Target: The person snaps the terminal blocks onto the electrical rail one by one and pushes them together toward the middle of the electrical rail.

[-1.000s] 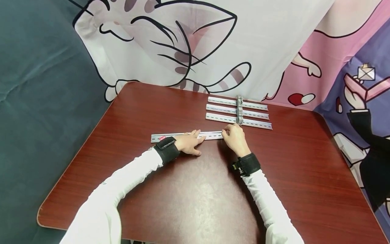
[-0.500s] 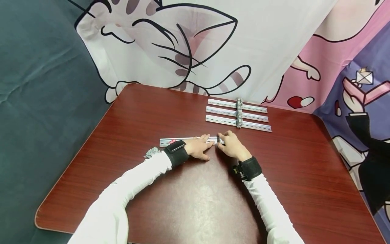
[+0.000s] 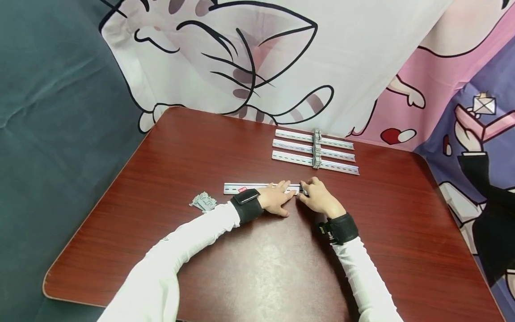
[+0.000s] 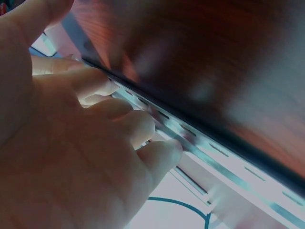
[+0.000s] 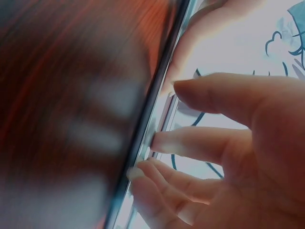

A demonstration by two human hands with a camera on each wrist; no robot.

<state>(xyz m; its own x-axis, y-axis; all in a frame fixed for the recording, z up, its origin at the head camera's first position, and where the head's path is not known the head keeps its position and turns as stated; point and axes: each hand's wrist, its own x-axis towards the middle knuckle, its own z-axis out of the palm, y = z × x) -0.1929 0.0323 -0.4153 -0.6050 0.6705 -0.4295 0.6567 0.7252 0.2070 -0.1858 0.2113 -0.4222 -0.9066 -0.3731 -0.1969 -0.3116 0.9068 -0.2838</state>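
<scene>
A slotted metal DIN rail [image 3: 231, 188] with a small red label lies crosswise on the table. My left hand [image 3: 275, 200] rests on its middle with fingers spread; in the left wrist view the fingertips touch the rail [image 4: 250, 171]. My right hand [image 3: 322, 199] holds the rail's right end, fingers at the far edge and thumb at the near edge. A dark patch shows between them, too small to make out. In the right wrist view the fingertips meet the rail [image 5: 153, 117]. Left of the rail lies a small pile of grey plastic pieces [image 3: 204, 202].
Behind the hands lie three similar rails [image 3: 293, 158] in parallel, with a row of grey blocks [image 3: 317, 150] across their middle. The brown table [image 3: 241, 277] reaches a printed cloth [image 3: 362, 53] at the back. Green cloth [image 3: 48, 134] hangs at the left.
Both hands and the rail have shifted right and slightly nearer. The grey pile, hidden behind my left arm at first, now shows. The three far rails have stayed put.
</scene>
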